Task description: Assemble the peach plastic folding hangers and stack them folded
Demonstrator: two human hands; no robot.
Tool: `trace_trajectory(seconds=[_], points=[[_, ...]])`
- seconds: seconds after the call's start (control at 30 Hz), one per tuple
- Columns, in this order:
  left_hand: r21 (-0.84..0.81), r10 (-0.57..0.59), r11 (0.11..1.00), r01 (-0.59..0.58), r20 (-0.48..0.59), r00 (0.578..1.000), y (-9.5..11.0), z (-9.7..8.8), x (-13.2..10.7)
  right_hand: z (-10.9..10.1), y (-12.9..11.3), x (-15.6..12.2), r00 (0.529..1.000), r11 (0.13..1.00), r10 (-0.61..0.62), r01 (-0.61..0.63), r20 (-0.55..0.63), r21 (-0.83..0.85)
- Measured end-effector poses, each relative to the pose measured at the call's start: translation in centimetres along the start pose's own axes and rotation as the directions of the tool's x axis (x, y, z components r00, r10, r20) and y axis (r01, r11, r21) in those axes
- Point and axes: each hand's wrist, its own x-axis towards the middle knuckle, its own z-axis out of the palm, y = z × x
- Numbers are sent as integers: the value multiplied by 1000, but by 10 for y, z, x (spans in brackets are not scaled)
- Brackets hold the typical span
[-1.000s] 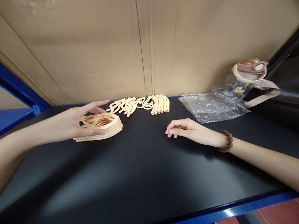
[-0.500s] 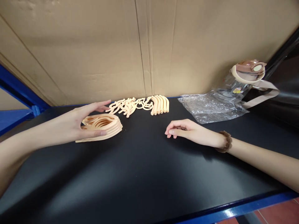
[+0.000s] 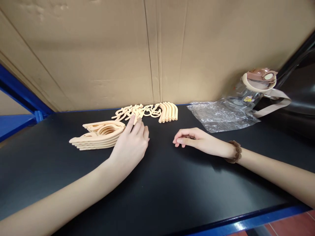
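My left hand (image 3: 131, 139) is at the right end of a stack of beige plastic clothes-hanger parts (image 3: 98, 139), back of the hand up. Its fingers are stretched forward and slightly apart, with nothing seen in them; the thumb is hidden. Whether the hand touches the stack, I cannot tell. Over the black tabletop (image 3: 157, 190), to the right, my right hand (image 3: 190, 139) has loosely curled fingers, its thumb close to the fingertips and nothing visible between them. Behind the hands lie loose beige hook-shaped pieces (image 3: 147, 111) and a neat row of curved beige arms (image 3: 168, 112).
At the back right lies a crumpled clear plastic bag (image 3: 219, 114). A clear bottle with a brown lid (image 3: 261, 80) and a strap stands by it. Cardboard (image 3: 98, 49) forms the back wall. A blue metal frame (image 3: 246, 223) edges the table.
My left hand has let go of the stack's side and moved right to its right end. The stack now shows farther left. My right hand has barely moved.
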Motion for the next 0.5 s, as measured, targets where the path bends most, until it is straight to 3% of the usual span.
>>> trace_trajectory(seconds=[0.27, 0.5], points=[[287, -155, 948, 137, 41, 987, -1, 13, 13, 1, 0, 0, 1000, 1000, 5, -5, -3, -22], [209, -171, 966, 155, 60, 983, -5, 15, 9, 2, -2, 0, 1000, 1000, 7, -7, -1, -8]])
